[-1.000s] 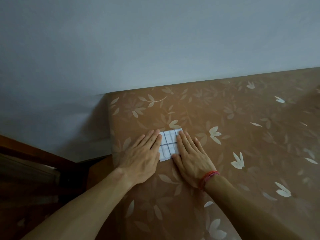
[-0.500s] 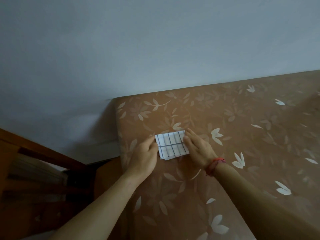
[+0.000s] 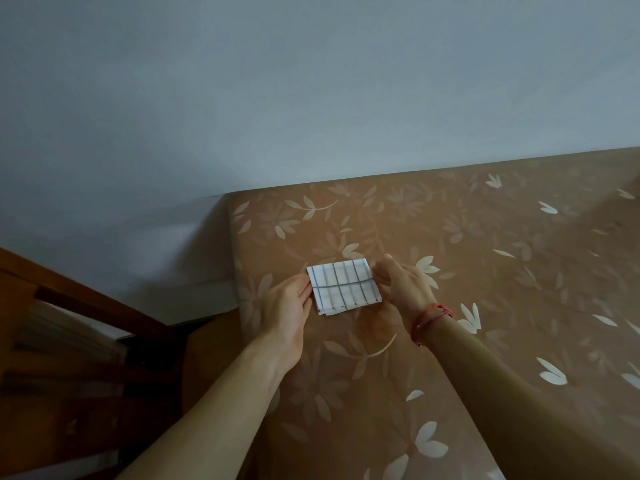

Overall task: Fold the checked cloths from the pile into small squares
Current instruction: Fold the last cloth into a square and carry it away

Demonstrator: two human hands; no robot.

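Observation:
A small folded checked cloth, white with dark grid lines, is held between my two hands just above the brown flowered table cover. My left hand pinches the cloth's left edge. At the cloth's right edge my right hand grips it with curled fingers; a red string is tied round that wrist. The cloth's layers show at its lower edge. No pile of cloths is in view.
The table's left edge drops off near my left hand. A pale wall stands right behind the table. Dark wooden furniture sits low at the left.
My hands lay flat, pressing the folded cloth on the table. They have since curled onto its left and right edges and lifted it slightly.

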